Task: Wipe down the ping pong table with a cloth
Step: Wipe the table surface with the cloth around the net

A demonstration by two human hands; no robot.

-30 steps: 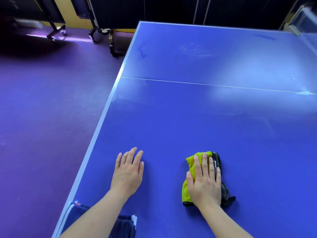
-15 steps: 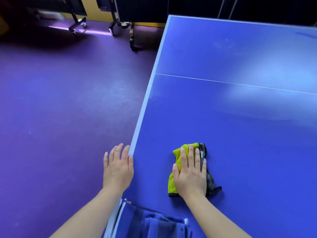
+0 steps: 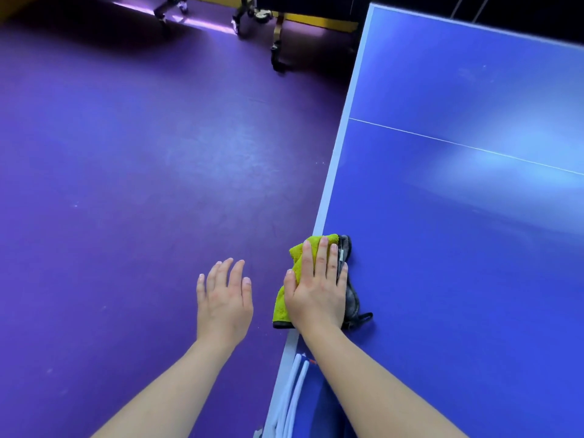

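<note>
Right now the cloth [image 3: 286, 300] lies folded at the left edge of the blue counter [image 3: 458, 279]. Its yellow-green side shows on the left and a grey side with a small dark loop on the right. Its left part reaches out past the pale edge band, over the floor. Your right grip [image 3: 319, 290] lies flat on top of it, palm down, fingers straight and close together and pointing away from you. It presses the cloth onto the counter rather than curling round it. Your left grip [image 3: 224, 300] is off the counter, just beside the cloth and apart from it. It is held palm down above the purple floor [image 3: 142, 169], fingers straight and a little spread, with nothing in it. Farther up the counter a thin white line [image 3: 474, 148] runs across the surface, and soft patches of light shine on the blue around it. At the bottom of the view, by the counter's edge beside your right forearm, there is blue fabric with white stripes [image 3: 297, 393] — what it belongs to I cannot tell. At the far side of the floor stand dark wheeled frames [image 3: 238, 20] before a strip of yellow wall [image 3: 316, 20].
</note>
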